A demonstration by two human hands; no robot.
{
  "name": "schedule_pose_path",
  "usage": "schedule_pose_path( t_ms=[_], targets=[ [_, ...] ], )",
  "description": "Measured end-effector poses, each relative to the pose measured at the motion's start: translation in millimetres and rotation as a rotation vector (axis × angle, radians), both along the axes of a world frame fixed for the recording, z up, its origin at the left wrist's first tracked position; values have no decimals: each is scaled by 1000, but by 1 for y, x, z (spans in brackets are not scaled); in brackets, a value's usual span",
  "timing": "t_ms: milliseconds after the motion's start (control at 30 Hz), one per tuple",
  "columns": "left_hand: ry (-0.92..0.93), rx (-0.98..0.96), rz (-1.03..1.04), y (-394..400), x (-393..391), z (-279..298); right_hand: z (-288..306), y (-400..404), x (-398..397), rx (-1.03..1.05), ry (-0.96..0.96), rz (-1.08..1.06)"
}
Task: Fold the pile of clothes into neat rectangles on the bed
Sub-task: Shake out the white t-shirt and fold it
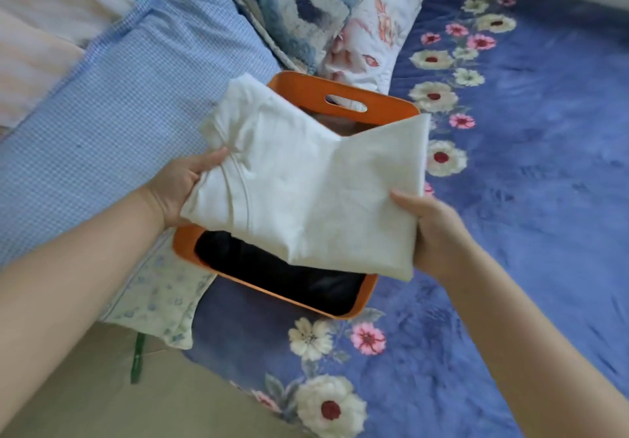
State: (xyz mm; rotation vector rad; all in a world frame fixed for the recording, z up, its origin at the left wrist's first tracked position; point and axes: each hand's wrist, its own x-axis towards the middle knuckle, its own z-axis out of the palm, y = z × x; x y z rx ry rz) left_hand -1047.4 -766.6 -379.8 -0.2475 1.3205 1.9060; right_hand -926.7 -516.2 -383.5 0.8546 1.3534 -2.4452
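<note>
A folded white garment (306, 186) hangs in the air above an orange basket (343, 95) that stands on the bed. My left hand (177, 189) grips the garment's left edge, thumb on top. Along the right edge, my right hand (432, 230) holds it the same way, fingers underneath. The garment sags slightly in the middle. Inside the basket lies a dark, black garment (272, 271), partly hidden by the white one.
The bed carries a blue flowered blanket (527, 199). A blue checked quilt (112, 107) lies at the left, with patterned pillows (367, 29) behind the basket. A pale flowered cloth (160, 305) hangs at the bed's near edge, above the beige floor (102, 397).
</note>
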Motion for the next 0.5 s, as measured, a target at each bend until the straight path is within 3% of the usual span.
schedule_pose_path(
  t_ms=[200, 367, 433, 500],
  targets=[
    [-81, -259, -113, -23, -1, -22, -34, -46, 4, 222, -178, 130],
    [-110, -407, -19, -18, -7, -27, -43, -58, 7, 806, -153, 228],
    [60, -651, -47, -11, -5, -31, -45, -66, 16, 1053, -57, 226],
    [432, -1118, -127, -4, 1, -33, -51, -74, 25, 1376, 32, 215]
  ],
)
